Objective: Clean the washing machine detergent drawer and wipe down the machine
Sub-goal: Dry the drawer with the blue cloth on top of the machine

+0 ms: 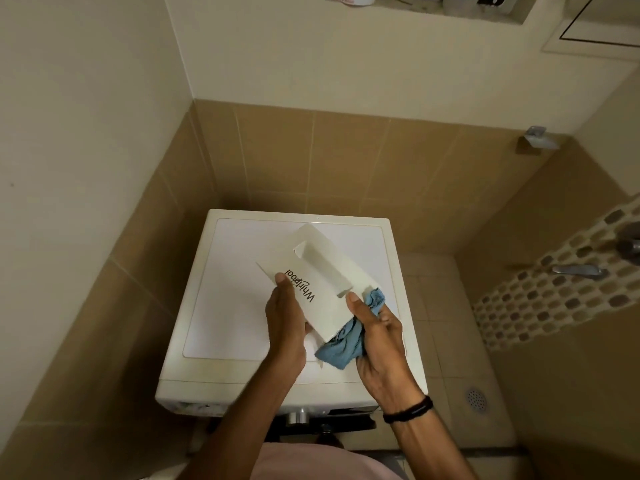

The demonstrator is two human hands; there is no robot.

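At the bottom edge a pink garment covers the person's front, and both bare forearms reach up from it over the front-loading washing machine. A black wristband circles the right wrist. The left hand grips the white detergent drawer by its front panel, with the thumb lying on the face beside the upside-down "Whirlpool" lettering and the fingers wrapped behind it. The drawer is held in the air just above the machine's lid, tilted, its open compartment pointing away toward the back wall. The right hand clutches a bunched blue cloth against the drawer's right side, its thumb resting on the panel's edge; part of the cloth hangs below the drawer and a tuft shows above the fingers. Under the arms a silver knob sits on the machine's front. To the right a round floor drain lies in the pale tiles, beyond it a mosaic tile strip with a metal tap lever. Tan wall tiles rise behind the machine, and a recessed shelf sits high above.
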